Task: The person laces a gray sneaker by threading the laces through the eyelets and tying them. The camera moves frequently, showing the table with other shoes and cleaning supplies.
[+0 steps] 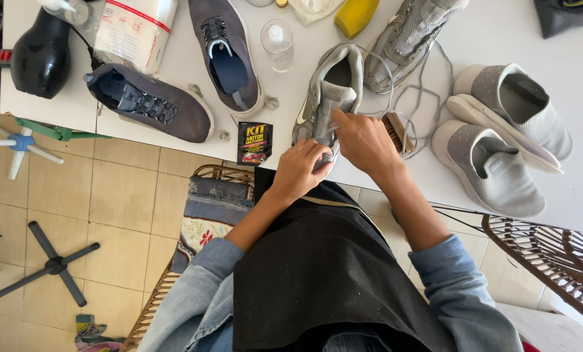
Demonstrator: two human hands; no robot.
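Left hand [302,167] clamped around the toe of a grey mesh lace-up sneaker [327,98] at the white table's [545,39] near edge; right hand [364,140] fingers pinched together on its tongue, wooden-backed brush [395,132] just beside

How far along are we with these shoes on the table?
Looks done: nothing clearly finished. In hand: left hand and right hand work the lace on the grey sneaker at the table edge. Left: its mate, laces loose; dark pair and slip-ons lie untouched.

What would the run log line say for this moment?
left hand: gripping grey sneaker toe | right hand: pinching its lace | shoe on white table
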